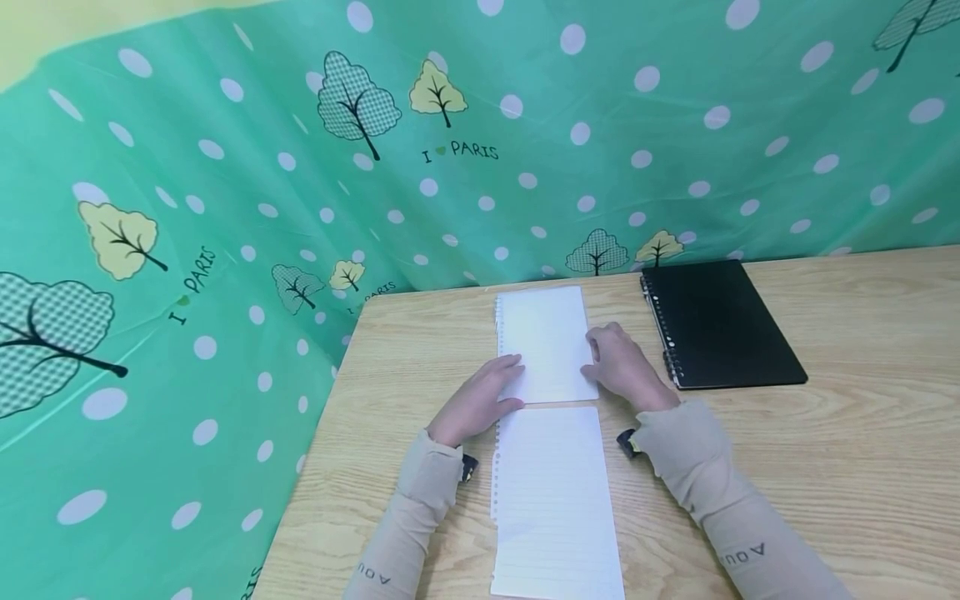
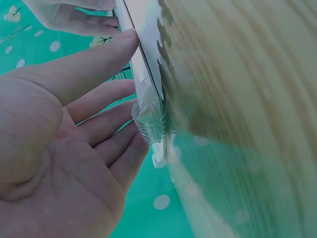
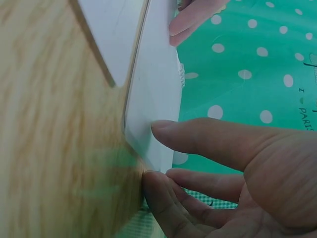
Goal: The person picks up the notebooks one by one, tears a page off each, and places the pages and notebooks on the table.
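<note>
Notepad (image 1: 553, 333); pgs (image 1: 540, 367) in clear rings (image 2: 147, 123)

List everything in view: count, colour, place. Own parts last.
white notebook: 1, white with clear rings, on the table between the hands
lined paper: white, at least one sheet (count unclear), punched left edge, on the near side of the white notebook
black notebook: 1, black, ring-bound, right of the white notebook
table: 1, light wood, under all of these
cloth: green, dots and trees, behind and left of the table
pale yellow patch: 1, top left corner, unidentified
wrist cameras: 2, dark, one at each wrist
sleeves: 2, beige, both forearms
left hand: 1, at the white notebook's left edge
right hand: 1, at its right edge
</note>
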